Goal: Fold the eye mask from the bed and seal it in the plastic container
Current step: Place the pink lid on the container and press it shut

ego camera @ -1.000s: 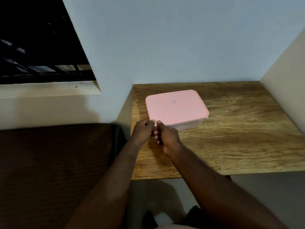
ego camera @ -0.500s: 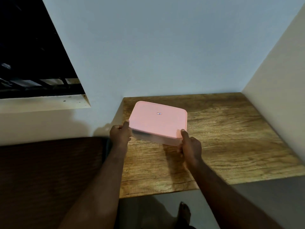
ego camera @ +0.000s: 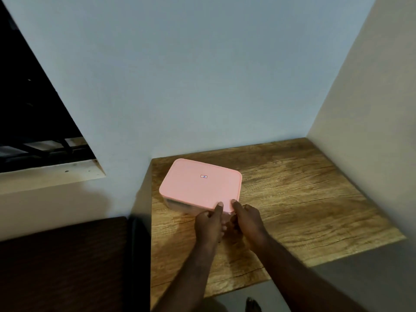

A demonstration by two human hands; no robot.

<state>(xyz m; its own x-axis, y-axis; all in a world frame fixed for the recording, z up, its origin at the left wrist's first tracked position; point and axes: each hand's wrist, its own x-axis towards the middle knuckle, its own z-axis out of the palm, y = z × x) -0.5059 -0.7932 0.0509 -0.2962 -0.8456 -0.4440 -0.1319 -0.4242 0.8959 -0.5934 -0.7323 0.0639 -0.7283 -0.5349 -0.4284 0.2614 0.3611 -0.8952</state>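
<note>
A clear plastic container [ego camera: 177, 202] with a pink lid [ego camera: 198, 184] on it rests on the wooden table [ego camera: 292, 199], near its back left corner. My left hand [ego camera: 208, 221] and my right hand [ego camera: 246, 219] meet at the container's near right corner. Both thumbs press on the lid's edge there, and the fingers curl under the rim. The eye mask is not visible; the lid and my hands hide what is inside.
Walls close the table in at the back and on the right. A dark brown bed surface [ego camera: 63, 262] lies to the left, below a dark window [ego camera: 29, 122] with a pale sill. A bare foot [ego camera: 253, 306] shows on the floor under the table's front edge.
Half a second ago my hands held the container's near left and near right corners. Both now sit together at the near right corner. The container has turned slightly.
</note>
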